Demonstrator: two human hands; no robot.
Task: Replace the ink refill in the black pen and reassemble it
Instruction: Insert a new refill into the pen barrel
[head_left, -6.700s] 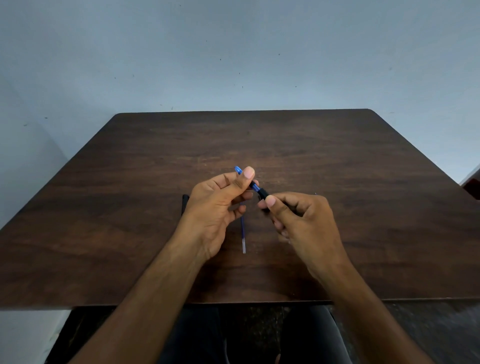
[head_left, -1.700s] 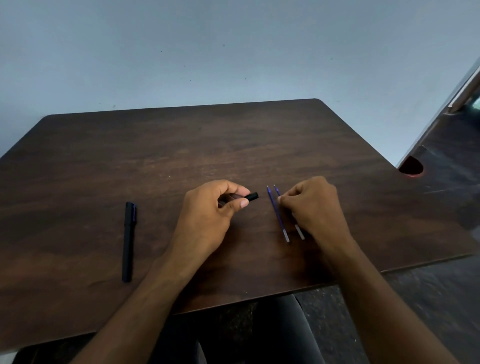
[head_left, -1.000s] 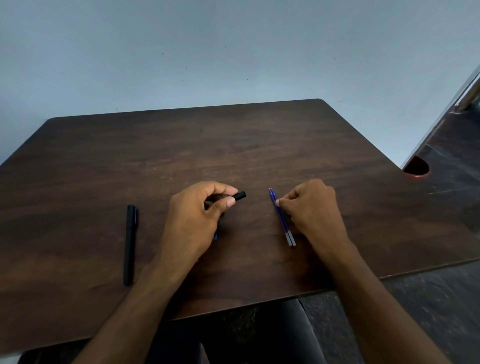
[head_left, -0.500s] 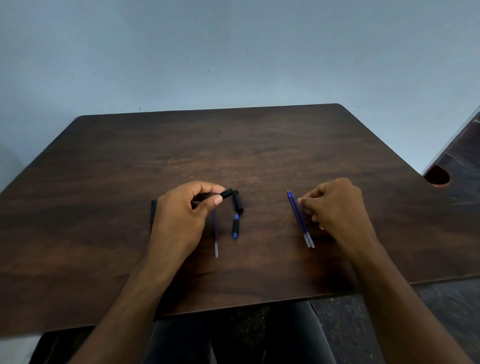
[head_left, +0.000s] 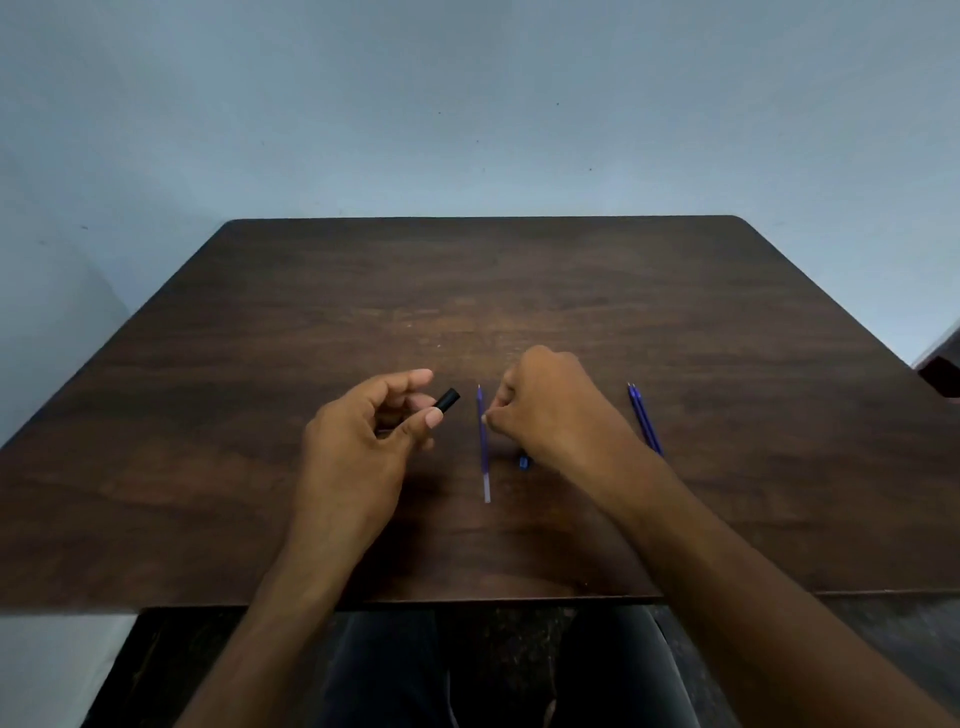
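My left hand (head_left: 363, 436) is closed around the black pen barrel (head_left: 448, 400); only its open end sticks out past my thumb, pointing up and right. A single blue ink refill (head_left: 484, 457) lies on the table just right of that end, tip pointing away from me. My right hand (head_left: 550, 410) has its fingertips pinched on the upper part of this refill, which still rests on the table. A short black-and-blue pen piece (head_left: 523, 461) peeks out from under my right hand. Two more blue refills (head_left: 644, 418) lie side by side further right.
The dark wooden table (head_left: 519, 291) fills the view, with a pale wall behind it. Its front edge is close to my body, and my lap shows below it. A dark object (head_left: 943, 371) sits at the far right edge of the frame.
My right hand has left the pair of refills on the right and moved left onto the single refill in the middle. My left hand keeps holding the barrel.
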